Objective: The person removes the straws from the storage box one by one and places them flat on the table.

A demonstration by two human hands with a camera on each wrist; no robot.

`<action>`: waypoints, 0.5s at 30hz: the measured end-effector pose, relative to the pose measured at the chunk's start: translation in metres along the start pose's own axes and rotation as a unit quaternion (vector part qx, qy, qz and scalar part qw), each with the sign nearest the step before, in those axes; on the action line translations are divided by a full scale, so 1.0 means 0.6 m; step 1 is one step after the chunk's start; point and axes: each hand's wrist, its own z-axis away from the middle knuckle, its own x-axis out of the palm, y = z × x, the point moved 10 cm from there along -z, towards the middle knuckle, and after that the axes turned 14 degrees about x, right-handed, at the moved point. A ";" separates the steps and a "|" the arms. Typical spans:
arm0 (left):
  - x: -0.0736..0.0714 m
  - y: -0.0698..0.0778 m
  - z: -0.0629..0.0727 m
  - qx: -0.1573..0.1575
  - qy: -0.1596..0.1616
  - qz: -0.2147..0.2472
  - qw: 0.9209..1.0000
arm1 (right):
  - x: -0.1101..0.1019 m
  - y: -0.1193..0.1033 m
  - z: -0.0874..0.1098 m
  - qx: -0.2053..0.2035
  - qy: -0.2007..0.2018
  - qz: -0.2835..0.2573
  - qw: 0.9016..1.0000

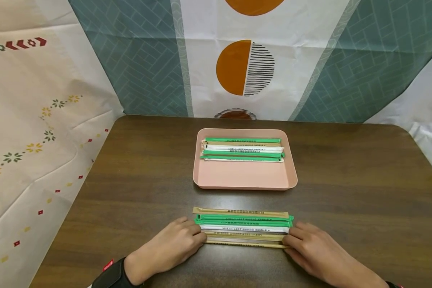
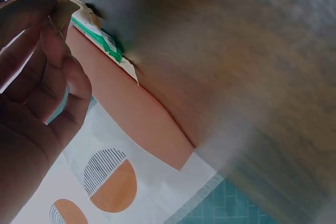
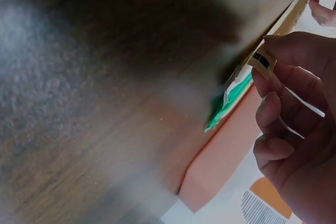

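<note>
Several slim paper-wrapped straws lie side by side on the table, running left to right: a tan straw (image 1: 237, 212) at the far edge, then green straws (image 1: 243, 221), a white straw (image 1: 245, 229) and tan ones. My left hand (image 1: 180, 244) pinches the left end of the nearest tan straw (image 1: 246, 243) between thumb and finger. At its right end, my right hand (image 1: 315, 250) pinches the same straw. The right wrist view shows the straw's tan tip (image 3: 262, 64) between thumb and forefinger, the other fingers curled loosely.
Beyond the row stands a pink tray (image 1: 245, 176). Green, white and tan wrapped straws (image 1: 243, 152) lie across its far half. The brown wooden table (image 1: 129, 180) meets a patterned cloth (image 1: 201, 60) at the back.
</note>
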 end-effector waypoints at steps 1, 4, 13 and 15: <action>0.001 -0.001 0.001 -0.004 0.001 0.002 1.000 | 0.001 0.001 0.000 0.002 -0.002 0.001 1.000; 0.002 -0.006 0.004 -0.018 0.002 0.007 1.000 | 0.004 0.004 0.001 0.011 -0.009 0.001 1.000; 0.000 -0.014 0.004 -0.035 0.000 -0.010 0.999 | 0.003 0.014 0.000 0.036 -0.014 0.009 0.999; -0.003 -0.017 0.002 -0.037 0.002 -0.013 0.999 | 0.001 0.015 -0.003 0.037 -0.007 0.011 0.999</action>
